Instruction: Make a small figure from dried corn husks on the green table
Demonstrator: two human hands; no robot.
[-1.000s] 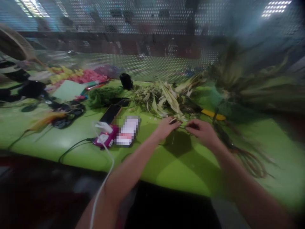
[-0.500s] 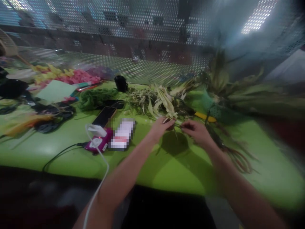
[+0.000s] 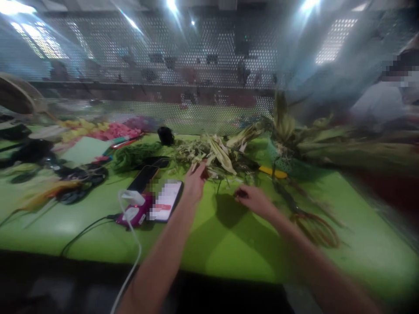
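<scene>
My left hand [image 3: 195,182] reaches up to the near edge of a heap of pale dried leaves [image 3: 216,153] on the green table [image 3: 229,235]; its fingers touch the leaves, blurred, and the grip is unclear. My right hand [image 3: 251,199] rests lower and to the right, fingers pinched together on something small and dark that I cannot make out. A bundle of long brown-green stalks [image 3: 310,222] lies just right of that hand.
A phone [image 3: 166,200] and a pink charger block [image 3: 135,211] with a white cable lie left of my left hand. A yellow-handled tool [image 3: 273,172] sits behind my right hand. Coloured craft pieces [image 3: 98,130] crowd the far left. A perforated metal screen [image 3: 183,87] backs the table. A person [image 3: 386,100] sits at far right.
My hands have parted: the left went up and left to the leaf heap, the right drew back toward me. The view tilted up.
</scene>
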